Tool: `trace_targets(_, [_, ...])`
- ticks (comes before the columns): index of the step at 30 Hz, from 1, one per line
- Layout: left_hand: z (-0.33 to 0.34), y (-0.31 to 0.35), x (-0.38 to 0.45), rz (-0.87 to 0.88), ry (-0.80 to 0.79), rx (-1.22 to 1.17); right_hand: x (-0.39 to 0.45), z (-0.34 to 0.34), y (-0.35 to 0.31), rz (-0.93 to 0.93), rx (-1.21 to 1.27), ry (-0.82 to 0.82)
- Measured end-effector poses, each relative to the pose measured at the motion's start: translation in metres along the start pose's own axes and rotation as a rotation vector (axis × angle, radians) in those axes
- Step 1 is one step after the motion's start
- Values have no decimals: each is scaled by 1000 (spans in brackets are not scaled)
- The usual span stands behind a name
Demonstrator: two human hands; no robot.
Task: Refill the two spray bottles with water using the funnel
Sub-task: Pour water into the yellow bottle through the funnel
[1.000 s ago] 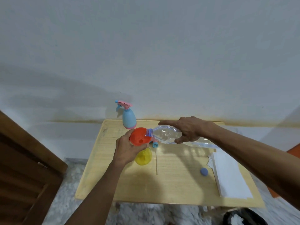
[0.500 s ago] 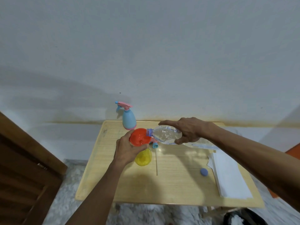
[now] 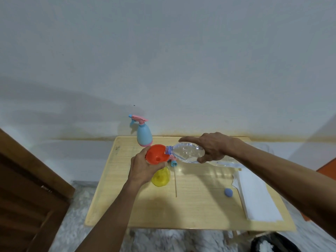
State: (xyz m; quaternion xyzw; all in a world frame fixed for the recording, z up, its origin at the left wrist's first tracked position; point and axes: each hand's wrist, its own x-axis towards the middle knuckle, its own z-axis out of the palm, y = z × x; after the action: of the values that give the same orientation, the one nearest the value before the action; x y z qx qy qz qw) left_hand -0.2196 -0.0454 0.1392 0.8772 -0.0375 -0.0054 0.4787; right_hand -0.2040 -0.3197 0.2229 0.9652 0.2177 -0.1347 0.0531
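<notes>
The right hand point(image 3: 214, 148) is gripping the clear water bottle point(image 3: 185, 152) almost level, long axis running left-right, mouth resting at the rim of the orange funnel point(image 3: 156, 154). The left hand point(image 3: 143, 170) is wrapping the funnel over the yellow spray bottle point(image 3: 161, 178) mid-desk point(image 3: 200, 206). The blue spray bottle point(image 3: 143, 136) is standing at the far edge.

Head view, angled down, tabletop point(image 3: 200, 206)

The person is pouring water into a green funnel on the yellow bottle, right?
Not quite: the funnel is orange-red, not green. The head view shows the right hand tipping the clear water bottle into it, above the yellow bottle.
</notes>
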Motion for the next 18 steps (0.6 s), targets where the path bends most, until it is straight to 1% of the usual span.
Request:
trace_targets(6, [-1, 1, -1, 18, -12, -2, -2, 7, -1, 4, 64, 13])
trace_targets(10, [-1, 0, -2, 13, -6, -13, -8, 14, -2, 4, 221, 69])
trace_targets(13, [-1, 1, 0, 12, -7, -12, -13, 21, -5, -5, 397, 178])
trace_targets(18, [-1, 0, 2, 2, -2, 1, -25, 35, -8, 29, 702, 456])
